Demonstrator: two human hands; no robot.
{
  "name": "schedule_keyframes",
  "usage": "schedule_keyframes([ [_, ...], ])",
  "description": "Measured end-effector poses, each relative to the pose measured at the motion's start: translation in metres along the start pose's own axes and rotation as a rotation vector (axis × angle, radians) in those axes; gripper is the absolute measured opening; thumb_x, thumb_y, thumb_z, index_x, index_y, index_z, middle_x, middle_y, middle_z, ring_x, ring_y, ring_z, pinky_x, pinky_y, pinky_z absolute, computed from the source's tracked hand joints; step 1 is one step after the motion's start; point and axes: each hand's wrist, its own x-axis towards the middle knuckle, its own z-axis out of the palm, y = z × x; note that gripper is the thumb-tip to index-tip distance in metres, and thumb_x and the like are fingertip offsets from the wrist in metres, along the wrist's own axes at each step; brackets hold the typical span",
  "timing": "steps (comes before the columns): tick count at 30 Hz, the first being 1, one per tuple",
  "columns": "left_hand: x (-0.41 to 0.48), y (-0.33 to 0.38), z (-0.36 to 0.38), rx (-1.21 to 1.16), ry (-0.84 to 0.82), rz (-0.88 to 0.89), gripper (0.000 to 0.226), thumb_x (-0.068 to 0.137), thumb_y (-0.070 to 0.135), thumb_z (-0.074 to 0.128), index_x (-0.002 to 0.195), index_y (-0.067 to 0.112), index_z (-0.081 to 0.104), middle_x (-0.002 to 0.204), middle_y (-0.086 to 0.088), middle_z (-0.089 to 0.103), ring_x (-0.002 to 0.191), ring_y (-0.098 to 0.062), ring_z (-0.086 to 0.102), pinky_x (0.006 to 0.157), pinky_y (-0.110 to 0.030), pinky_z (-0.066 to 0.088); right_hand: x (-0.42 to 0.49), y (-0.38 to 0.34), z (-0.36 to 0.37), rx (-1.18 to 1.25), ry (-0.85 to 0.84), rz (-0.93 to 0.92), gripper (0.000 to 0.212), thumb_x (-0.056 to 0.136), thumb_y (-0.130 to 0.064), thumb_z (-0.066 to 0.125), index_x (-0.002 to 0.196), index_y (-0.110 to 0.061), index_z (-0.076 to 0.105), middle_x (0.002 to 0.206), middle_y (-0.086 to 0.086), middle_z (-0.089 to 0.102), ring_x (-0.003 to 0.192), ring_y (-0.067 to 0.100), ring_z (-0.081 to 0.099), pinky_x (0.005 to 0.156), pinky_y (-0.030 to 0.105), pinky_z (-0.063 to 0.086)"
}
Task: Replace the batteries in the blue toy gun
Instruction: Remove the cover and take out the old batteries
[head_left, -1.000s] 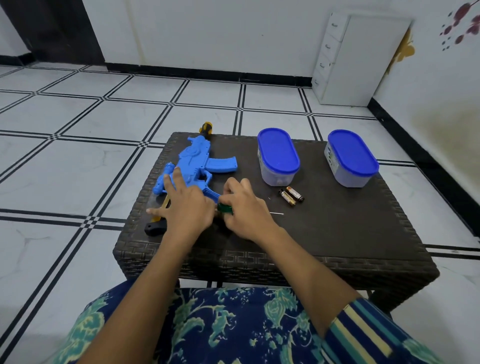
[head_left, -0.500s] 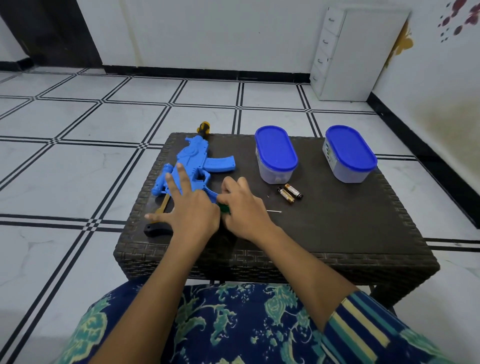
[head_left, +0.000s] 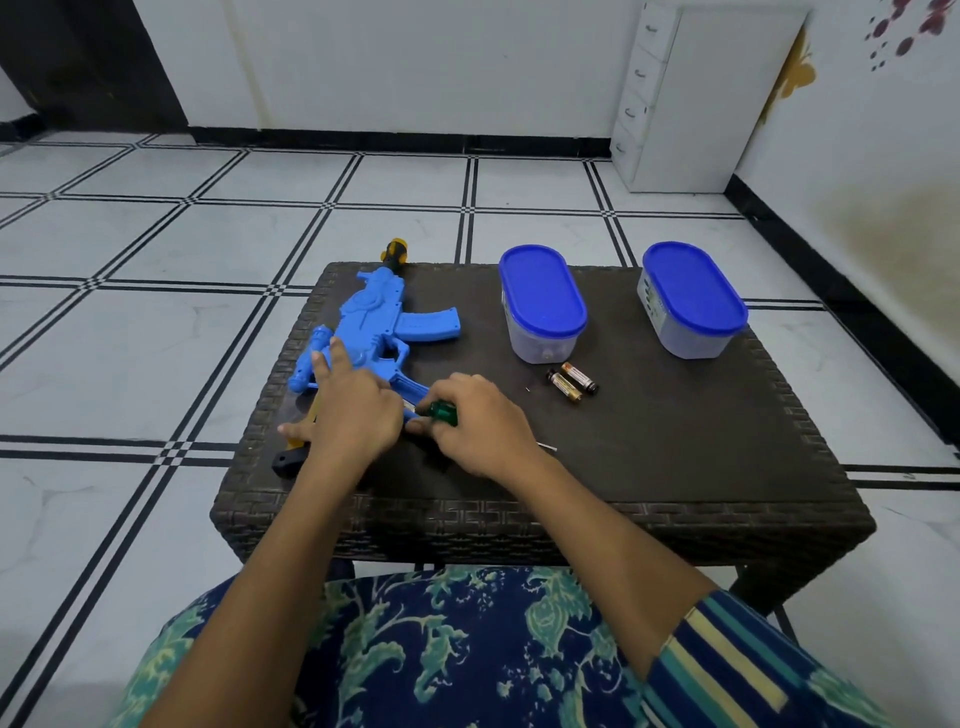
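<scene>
A: Where was the toy gun (head_left: 371, 332)?

B: Flat on the table's (head_left: 675, 467) left side. It looked like light, stiff, hollow plastic, so we pinned its body, not the thin grip.

A: And our hands?

B: Our left hand (head_left: 353, 415) pressed it, fingers spread. Our right hand (head_left: 478, 431) curled around a green screwdriver (head_left: 439, 411). 2 batteries (head_left: 571, 382) lay near 2 tubs (head_left: 543, 304).

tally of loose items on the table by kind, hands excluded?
Blue toy gun: 1
Blue-lidded containers: 2
Batteries: 2
Green-handled screwdriver, in the right hand: 1
Total: 6
The left hand presses on the gun; anything beneath it is hidden.
</scene>
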Motion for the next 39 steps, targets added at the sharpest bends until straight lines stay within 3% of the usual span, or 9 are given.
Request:
schedule_keyframes([
  [6,0.000,-0.009,-0.008,-0.297,0.031,0.040,0.045,0.077,-0.004,0.036,0.075,0.027,0.068,0.163,0.006,-0.002,0.148,-0.014,-0.012,0.113,-0.065,0.000,0.006,-0.010,0.003,0.067,0.020,0.088,0.045,0.075,-0.057,0.075,0.105,-0.025,0.069,0.110,-0.005,0.066,0.101,0.015,0.060,0.082,0.036,0.053],
  [10,-0.005,-0.010,-0.014,-0.519,-0.053,0.084,0.046,0.074,-0.012,0.040,0.075,0.023,0.070,0.162,0.005,0.007,0.149,-0.012,-0.004,0.119,-0.048,0.009,0.010,-0.013,0.007,0.116,0.092,0.125,0.032,0.078,-0.051,0.075,0.098,-0.025,0.072,0.099,-0.003,0.070,0.092,0.017,0.063,0.073,0.033,0.052],
  [13,-0.005,-0.014,-0.013,-0.702,-0.054,0.062,0.027,0.075,0.012,0.053,0.083,0.022,0.077,0.152,0.006,0.037,0.140,-0.012,0.029,0.116,-0.041,0.022,0.013,-0.015,0.001,0.148,0.170,0.114,0.024,0.082,-0.046,0.073,0.090,-0.023,0.074,0.090,-0.003,0.068,0.086,0.018,0.062,0.065,0.032,0.047],
  [15,-0.004,-0.018,-0.013,-0.763,0.078,0.050,0.024,0.071,0.033,0.060,0.086,0.022,0.076,0.122,0.009,0.062,0.120,-0.011,0.050,0.111,-0.041,0.030,0.014,-0.016,-0.011,0.208,0.268,0.098,0.026,0.083,-0.046,0.071,0.087,-0.020,0.074,0.086,-0.004,0.061,0.083,0.017,0.058,0.065,0.035,0.046],
  [18,-0.002,-0.023,-0.009,-0.390,0.176,0.153,0.018,0.087,0.040,0.061,0.100,0.029,0.068,0.138,0.000,0.052,0.129,-0.021,0.045,0.108,-0.043,0.033,0.010,-0.004,-0.037,0.163,0.408,0.175,0.026,0.081,-0.043,0.072,0.079,-0.017,0.067,0.081,-0.001,0.062,0.082,0.021,0.059,0.064,0.036,0.049],
  [22,0.001,-0.028,0.001,0.236,-0.062,0.269,0.043,0.089,0.060,0.049,0.128,0.042,0.053,0.159,0.011,0.020,0.146,-0.027,0.013,0.110,-0.062,0.023,-0.006,0.033,-0.063,-0.172,0.296,0.499,0.032,0.075,-0.042,0.077,0.092,-0.017,0.066,0.095,0.004,0.068,0.092,0.028,0.064,0.065,0.030,0.042],
  [25,0.004,-0.029,-0.004,0.272,-0.145,0.253,0.056,0.082,0.067,0.053,0.134,0.048,0.046,0.161,0.015,0.009,0.148,-0.026,0.004,0.107,-0.063,0.023,-0.008,0.047,-0.068,-0.236,0.216,0.597,0.051,0.073,-0.045,0.082,0.111,-0.015,0.064,0.109,0.007,0.067,0.104,0.030,0.063,0.070,0.032,0.044],
  [33,-0.004,-0.024,-0.004,0.339,-0.104,0.255,0.054,0.076,0.067,0.062,0.126,0.052,0.048,0.160,0.009,0.010,0.142,-0.029,0.008,0.102,-0.061,0.028,-0.008,0.045,-0.069,-0.204,0.221,0.586,0.049,0.071,-0.051,0.082,0.094,-0.015,0.060,0.089,0.002,0.061,0.090,0.024,0.061,0.066,0.032,0.042],
  [39,-0.012,-0.019,-0.004,0.240,-0.070,0.239,0.058,0.078,0.074,0.052,0.128,0.044,0.052,0.159,0.008,0.016,0.144,-0.027,0.011,0.106,-0.063,0.022,-0.013,0.058,-0.080,-0.100,0.431,0.576,0.019,0.083,-0.015,0.067,0.100,-0.008,0.071,0.097,0.010,0.067,0.096,0.027,0.061,0.078,0.038,0.053],
])
